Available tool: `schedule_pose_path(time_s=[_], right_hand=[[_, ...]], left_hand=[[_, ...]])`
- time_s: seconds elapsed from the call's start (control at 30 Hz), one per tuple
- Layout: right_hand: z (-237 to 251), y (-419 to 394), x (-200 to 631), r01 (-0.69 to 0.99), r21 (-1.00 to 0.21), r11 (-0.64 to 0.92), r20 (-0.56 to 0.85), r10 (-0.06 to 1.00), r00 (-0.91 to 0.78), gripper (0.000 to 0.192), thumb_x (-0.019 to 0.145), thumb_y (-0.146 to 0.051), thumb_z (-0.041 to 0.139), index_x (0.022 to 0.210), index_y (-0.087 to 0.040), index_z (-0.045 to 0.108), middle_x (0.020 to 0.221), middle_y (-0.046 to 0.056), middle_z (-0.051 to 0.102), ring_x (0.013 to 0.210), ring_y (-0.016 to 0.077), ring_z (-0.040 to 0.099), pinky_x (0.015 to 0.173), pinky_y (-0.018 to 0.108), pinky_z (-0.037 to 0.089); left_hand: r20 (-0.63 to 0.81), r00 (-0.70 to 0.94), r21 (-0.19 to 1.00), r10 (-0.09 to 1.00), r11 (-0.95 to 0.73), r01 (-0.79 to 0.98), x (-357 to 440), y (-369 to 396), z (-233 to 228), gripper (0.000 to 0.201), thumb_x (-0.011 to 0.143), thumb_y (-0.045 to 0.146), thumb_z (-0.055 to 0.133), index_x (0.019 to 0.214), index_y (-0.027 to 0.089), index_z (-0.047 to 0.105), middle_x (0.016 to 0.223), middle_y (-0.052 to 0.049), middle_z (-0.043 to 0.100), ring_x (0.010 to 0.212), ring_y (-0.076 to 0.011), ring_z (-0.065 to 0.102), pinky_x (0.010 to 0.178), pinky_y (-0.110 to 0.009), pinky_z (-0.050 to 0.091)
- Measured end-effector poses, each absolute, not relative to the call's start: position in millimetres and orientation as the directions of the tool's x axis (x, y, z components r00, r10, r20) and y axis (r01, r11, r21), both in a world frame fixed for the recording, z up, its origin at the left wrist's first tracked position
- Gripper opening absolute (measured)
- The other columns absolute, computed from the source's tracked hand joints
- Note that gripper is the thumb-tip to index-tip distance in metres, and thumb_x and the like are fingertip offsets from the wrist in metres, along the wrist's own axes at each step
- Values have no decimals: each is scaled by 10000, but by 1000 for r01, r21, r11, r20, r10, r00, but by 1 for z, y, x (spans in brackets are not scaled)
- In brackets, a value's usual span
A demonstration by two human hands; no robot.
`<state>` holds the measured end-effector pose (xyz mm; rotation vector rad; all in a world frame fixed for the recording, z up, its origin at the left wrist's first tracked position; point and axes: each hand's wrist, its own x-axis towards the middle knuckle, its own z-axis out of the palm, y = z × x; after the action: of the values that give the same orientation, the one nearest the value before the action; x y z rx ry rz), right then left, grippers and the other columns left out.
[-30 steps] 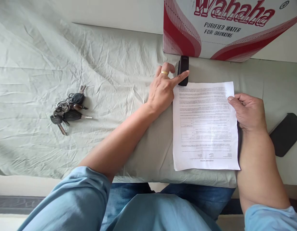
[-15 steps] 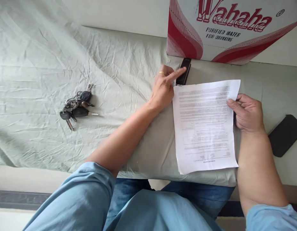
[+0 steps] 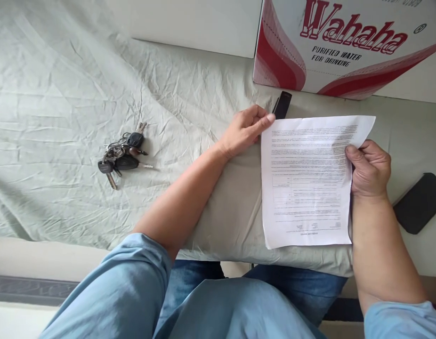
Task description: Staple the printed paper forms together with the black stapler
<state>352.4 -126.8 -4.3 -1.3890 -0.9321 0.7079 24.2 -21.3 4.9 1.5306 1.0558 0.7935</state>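
A printed sheet of paper (image 3: 308, 181) lies on a pale cushion (image 3: 232, 221) in front of me, its far right corner lifted. My right hand (image 3: 369, 169) grips the sheet's right edge between thumb and fingers. My left hand (image 3: 245, 129) rests at the sheet's far left corner, fingertips touching its edge. Just beyond that hand stands a small black device (image 3: 282, 104), partly hidden by the paper and my fingers.
A bunch of keys (image 3: 122, 157) lies on the wrinkled grey-green cloth (image 3: 69, 117) to the left. A red and white Wahaha cardboard box (image 3: 345, 44) stands at the back. A black phone (image 3: 420, 202) lies at the right edge.
My left hand has left the black device and come back to the paper's corner. My right hand has lifted and turned the sheet's right side slightly. The view has shifted left.
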Motion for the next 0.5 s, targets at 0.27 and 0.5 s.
schedule_pose_path(time_s=[0.27, 0.5], right_hand=[[-15, -124, 356, 172, -979, 112, 181, 863, 471, 607, 591, -719, 1132, 860, -259, 841, 911, 40, 880, 771, 233, 778, 815, 467, 702], [-15, -121, 357, 112, -988, 107, 150, 844, 515, 660, 468, -609, 1196, 951, -260, 914, 1002, 29, 905, 876, 241, 814, 952, 490, 716]], left_hand=[[-18, 492, 934, 871, -161, 320, 13, -11, -1, 331, 978, 349, 861, 826, 257, 582, 694, 44, 428, 670, -135, 467, 667, -314, 514], [5, 465, 961, 885, -133, 243, 15, -15, 0, 695, 969, 788, 881, 785, 261, 467, 728, 22, 425, 737, -169, 516, 699, -343, 500]])
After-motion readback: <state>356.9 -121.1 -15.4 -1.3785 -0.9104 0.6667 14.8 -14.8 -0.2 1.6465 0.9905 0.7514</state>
